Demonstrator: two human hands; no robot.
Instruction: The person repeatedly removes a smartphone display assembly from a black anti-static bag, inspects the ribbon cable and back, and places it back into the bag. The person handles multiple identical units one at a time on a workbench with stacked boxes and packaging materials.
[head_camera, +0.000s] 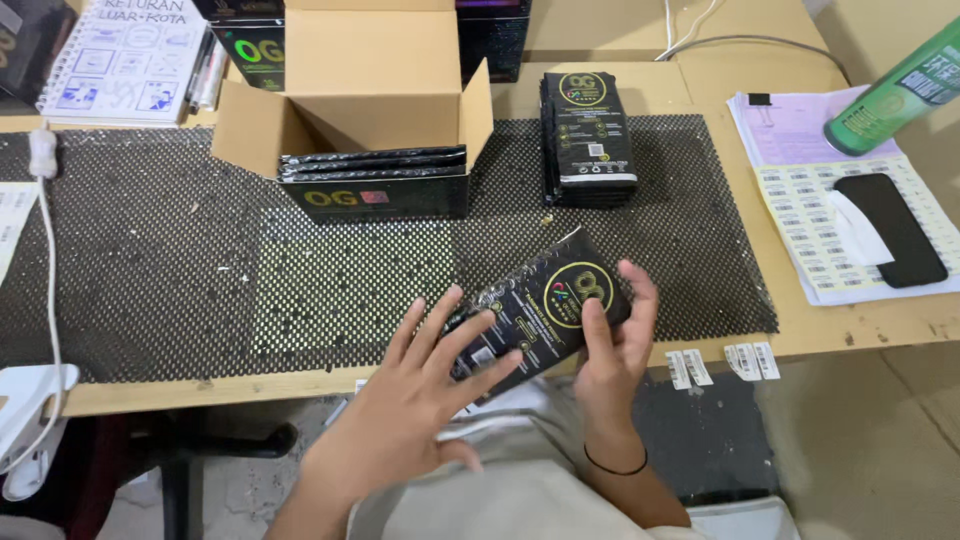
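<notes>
Black and glossy, the flat pack (540, 310) sits between both hands at the near edge of the mesh mat (200, 270), just above the table's front edge. Its long axis runs on a diagonal, from near left up to far right, with the round yellow-ringed emblem toward the far-right end.

The right hand (615, 345) grips that far-right end: the thumb lies across the face beside the emblem and the fingers curl round the right edge, so it is partly closed and has firm hold of the pack. The left hand (425, 390) is spread wide, fingers fanned and laid flat over the pack's near-left end; it presses or steadies rather than grasps, and covers the lower part of the pack.

Both hands touch the pack, so neither is nearer; the left lies to its near left, the right to its right.

Farther off, a stack (588, 140) of like packs lies on the mat to the far right, and an open carton (370, 90) stands to the far left with more packs in front of it.
</notes>
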